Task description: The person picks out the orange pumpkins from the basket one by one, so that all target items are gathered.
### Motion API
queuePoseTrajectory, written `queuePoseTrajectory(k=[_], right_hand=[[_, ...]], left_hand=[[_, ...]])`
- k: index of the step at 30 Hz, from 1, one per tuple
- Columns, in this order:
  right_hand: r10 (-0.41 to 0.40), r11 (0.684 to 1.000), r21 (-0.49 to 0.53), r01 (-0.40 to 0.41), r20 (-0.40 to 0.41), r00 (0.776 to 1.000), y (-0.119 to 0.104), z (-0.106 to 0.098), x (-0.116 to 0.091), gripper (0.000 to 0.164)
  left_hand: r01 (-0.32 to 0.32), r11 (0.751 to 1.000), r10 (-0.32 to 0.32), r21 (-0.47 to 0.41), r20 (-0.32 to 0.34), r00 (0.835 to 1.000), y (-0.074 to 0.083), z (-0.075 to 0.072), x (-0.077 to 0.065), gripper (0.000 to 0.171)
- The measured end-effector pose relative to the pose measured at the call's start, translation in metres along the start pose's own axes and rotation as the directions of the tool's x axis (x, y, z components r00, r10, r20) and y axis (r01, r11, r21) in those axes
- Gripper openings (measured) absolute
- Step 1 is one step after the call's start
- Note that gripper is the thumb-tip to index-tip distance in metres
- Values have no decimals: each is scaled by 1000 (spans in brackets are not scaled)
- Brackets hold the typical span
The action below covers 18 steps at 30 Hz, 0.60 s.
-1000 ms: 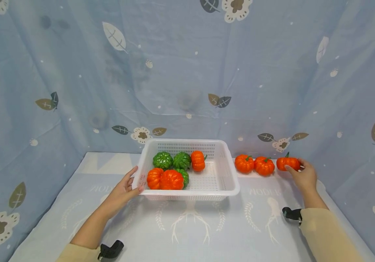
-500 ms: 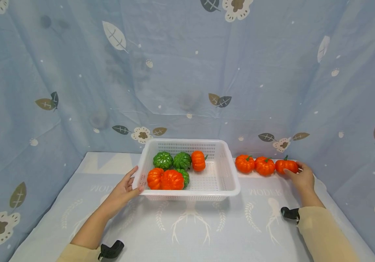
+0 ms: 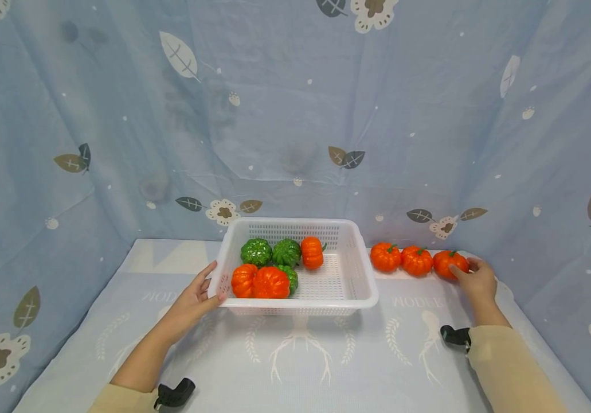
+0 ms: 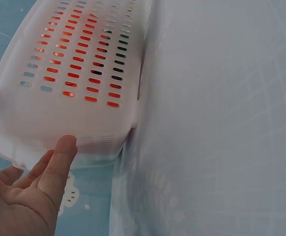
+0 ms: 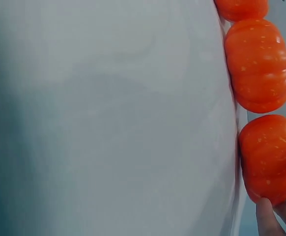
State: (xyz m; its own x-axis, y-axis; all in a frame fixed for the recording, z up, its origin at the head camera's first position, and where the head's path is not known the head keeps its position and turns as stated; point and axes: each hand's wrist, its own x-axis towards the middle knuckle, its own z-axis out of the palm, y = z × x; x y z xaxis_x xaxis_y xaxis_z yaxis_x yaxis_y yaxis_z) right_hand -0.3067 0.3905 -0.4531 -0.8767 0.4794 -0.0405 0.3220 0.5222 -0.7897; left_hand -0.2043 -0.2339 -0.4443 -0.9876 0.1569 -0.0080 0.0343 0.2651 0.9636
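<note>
In the head view, my left hand [image 3: 192, 301] holds the near left corner of a white plastic basket [image 3: 295, 304]. The left wrist view shows its fingers against the perforated basket [image 4: 59, 115]. At the far right, my right hand [image 3: 478, 284] grips an orange mini pumpkin [image 3: 450, 264] with a green stem. Its fingertips press this pumpkin [image 5: 270, 160] in the right wrist view. A middle orange pumpkin [image 3: 416, 261] and a left orange pumpkin [image 3: 385, 257] complete the row beside the basket. The gripped pumpkin appears to rest on the table.
Inside the basket, orange pumpkins [image 3: 271, 283] and green pumpkins [image 3: 256, 252] sit mostly toward the left. A patterned cloth covers the table [image 3: 347, 355]. Blue curtain [image 3: 295, 115] hangs behind and at both sides, close to the pumpkin row.
My right hand has moved the rightmost pumpkin slightly left and down, close beside the middle one, and its stem has turned. My left hand and the basket have stayed put.
</note>
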Motion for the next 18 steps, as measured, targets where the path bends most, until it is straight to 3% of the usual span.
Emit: queuePoseTrajectory(k=[18], right_hand=[[15,1000,25,-16,26,1000,1,6,4,66]], left_hand=[[18,1000,-17,15,-12,1000,3,0,1,90]])
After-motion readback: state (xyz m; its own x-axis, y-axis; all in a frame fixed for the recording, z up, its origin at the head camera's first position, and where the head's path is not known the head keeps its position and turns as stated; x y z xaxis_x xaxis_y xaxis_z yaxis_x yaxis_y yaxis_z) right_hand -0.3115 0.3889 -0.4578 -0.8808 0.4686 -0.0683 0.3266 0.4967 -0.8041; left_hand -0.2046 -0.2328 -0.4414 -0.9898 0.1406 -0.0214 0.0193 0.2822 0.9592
